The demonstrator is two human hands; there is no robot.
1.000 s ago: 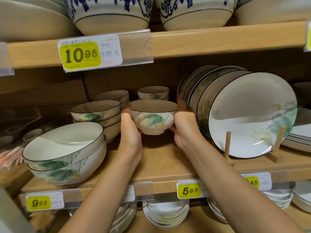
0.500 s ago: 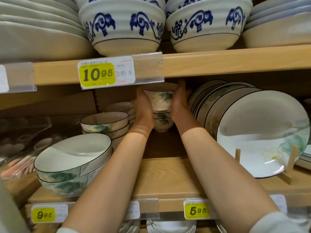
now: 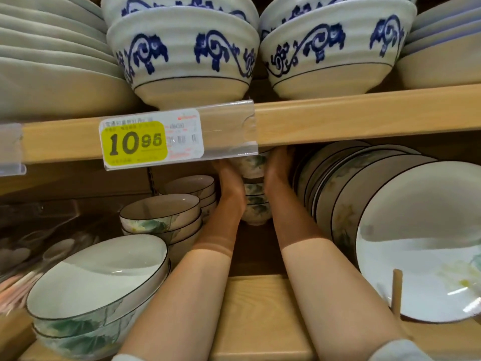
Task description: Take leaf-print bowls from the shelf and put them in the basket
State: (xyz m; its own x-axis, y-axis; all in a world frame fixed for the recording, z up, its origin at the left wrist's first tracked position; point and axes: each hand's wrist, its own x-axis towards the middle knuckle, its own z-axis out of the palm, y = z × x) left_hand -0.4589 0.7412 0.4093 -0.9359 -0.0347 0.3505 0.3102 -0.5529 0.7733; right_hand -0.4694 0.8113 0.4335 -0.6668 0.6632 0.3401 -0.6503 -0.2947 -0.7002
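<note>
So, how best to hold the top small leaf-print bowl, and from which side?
Hold its opposite side walls under the rim, left hand and right hand coming from the front. The small leaf-print bowl is round, upright, and close under the upper shelf, so above is blocked.

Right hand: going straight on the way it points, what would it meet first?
Probably the underside of the upper shelf, just above the right hand holding the leaf-print bowl; depth unclear.
</note>
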